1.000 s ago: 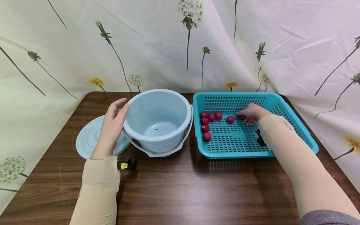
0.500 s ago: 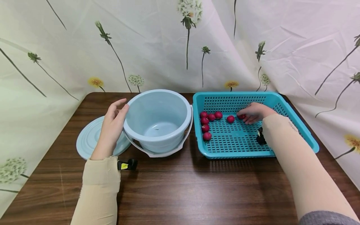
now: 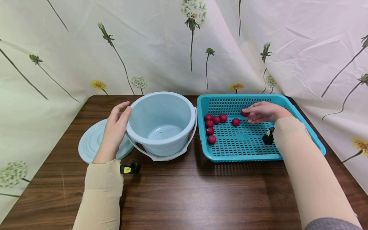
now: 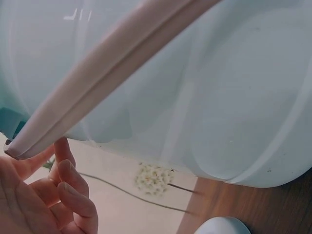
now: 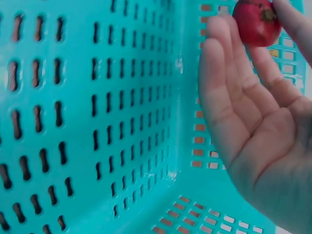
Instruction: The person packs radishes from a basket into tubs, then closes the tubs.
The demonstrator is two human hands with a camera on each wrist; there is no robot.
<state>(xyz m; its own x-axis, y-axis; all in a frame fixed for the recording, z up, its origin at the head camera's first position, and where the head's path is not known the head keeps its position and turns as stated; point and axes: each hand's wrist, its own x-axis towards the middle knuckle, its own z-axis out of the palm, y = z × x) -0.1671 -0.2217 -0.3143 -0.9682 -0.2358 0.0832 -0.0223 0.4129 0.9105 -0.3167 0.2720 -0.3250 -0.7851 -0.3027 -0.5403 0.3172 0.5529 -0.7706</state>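
My right hand point(image 3: 263, 111) pinches a red radish point(image 5: 256, 23) between thumb and fingertips, raised over the floor of the teal basket point(image 3: 238, 158). In the right wrist view the radish's cut stem end faces the thumb. Several more radishes point(image 3: 209, 123) lie along the basket's left side, and a single radish point(image 3: 235, 121) sits apart nearer the middle. My left hand point(image 3: 113, 129) rests against the left outer rim of a light blue bucket point(image 3: 161, 142), its fingers point(image 4: 75, 197) loosely bent in the left wrist view. Inside, the bucket shows only a small dark speck.
The round blue lid point(image 3: 89, 140) lies left of the bucket, partly under my left forearm. The bucket's pale handle point(image 3: 169, 156) hangs down at the front. Wood-grain table point(image 3: 172, 198) stretches in front, and a flower-print cloth point(image 3: 161, 48) hangs behind.
My right hand has lifted the radish off the basket floor and drawn slightly up and right. The left hand and the bucket have kept their places.
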